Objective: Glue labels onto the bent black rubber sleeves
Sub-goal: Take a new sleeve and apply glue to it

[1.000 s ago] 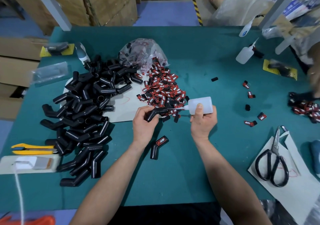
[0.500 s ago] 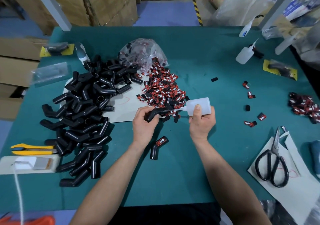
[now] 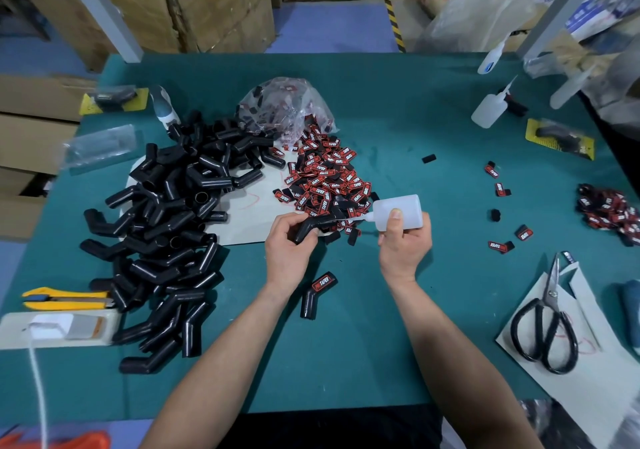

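My left hand [image 3: 289, 246] grips a bent black rubber sleeve [image 3: 311, 225] above the green table. My right hand [image 3: 403, 241] holds a translucent white glue bottle [image 3: 398, 210] on its side, its thin nozzle pointing left and touching the sleeve's upper end. Just behind my hands lies a heap of red-and-black labels [image 3: 327, 178] spilling from a clear plastic bag [image 3: 284, 109]. To the left is a big pile of bare black sleeves [image 3: 166, 220]. One sleeve with a label on it [image 3: 317, 293] lies between my forearms.
Black scissors [image 3: 545, 324] rest on white paper at the right. A yellow utility knife [image 3: 65, 299] and a white tray [image 3: 59, 329] sit at the left edge. Two more glue bottles [image 3: 490, 107] and another label heap [image 3: 609, 209] are at the far right. Loose labels [image 3: 498, 246] are scattered between.
The glue bottle and my right hand shifted slightly left, bringing the nozzle along the sleeve. A blurred hand at the far right edge has left the view.
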The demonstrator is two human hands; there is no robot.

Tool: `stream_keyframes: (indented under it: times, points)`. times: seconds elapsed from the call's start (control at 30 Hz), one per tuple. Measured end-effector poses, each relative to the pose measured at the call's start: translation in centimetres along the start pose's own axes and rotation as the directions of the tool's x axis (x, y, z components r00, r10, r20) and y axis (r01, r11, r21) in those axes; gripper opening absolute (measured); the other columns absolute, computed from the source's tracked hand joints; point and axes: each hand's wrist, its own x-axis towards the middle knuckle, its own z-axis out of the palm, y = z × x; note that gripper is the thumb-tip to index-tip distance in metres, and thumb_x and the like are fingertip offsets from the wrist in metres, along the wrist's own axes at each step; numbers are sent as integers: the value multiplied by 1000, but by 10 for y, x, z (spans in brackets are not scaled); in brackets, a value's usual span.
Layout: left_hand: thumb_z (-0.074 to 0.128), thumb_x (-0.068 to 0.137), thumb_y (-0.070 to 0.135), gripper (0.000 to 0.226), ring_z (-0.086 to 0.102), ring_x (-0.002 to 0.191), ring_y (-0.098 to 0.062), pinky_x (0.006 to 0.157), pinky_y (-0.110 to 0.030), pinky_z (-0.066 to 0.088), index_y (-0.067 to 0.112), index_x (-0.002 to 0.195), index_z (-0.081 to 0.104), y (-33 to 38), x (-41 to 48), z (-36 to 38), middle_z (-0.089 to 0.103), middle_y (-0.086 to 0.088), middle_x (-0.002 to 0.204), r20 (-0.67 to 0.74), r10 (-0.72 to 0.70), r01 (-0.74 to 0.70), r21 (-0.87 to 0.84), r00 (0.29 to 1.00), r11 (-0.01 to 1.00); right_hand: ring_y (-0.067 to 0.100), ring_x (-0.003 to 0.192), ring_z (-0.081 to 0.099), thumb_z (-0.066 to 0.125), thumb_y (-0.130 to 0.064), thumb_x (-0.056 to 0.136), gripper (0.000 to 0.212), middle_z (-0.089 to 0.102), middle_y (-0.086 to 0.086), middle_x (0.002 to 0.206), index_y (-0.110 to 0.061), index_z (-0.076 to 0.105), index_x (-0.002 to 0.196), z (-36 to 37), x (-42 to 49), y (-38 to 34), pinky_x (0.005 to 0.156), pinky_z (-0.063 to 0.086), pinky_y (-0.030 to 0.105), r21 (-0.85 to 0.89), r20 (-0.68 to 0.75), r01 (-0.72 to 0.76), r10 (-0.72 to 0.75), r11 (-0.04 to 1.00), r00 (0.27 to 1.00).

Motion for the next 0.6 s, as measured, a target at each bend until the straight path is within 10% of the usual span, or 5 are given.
stream_keyframes:
  times: [0.6]
  points:
    - [78,85,-1,25,67,106,-22,101,-44,54,10,106,72,3,-3,0,69,-2,110,15,-8,7,19,1000,1000,42,54,58,64,-53,81,32,52,17,63,-29,44,74,1,-2,4,50,47,58,5,27,-25,25,1000,999]
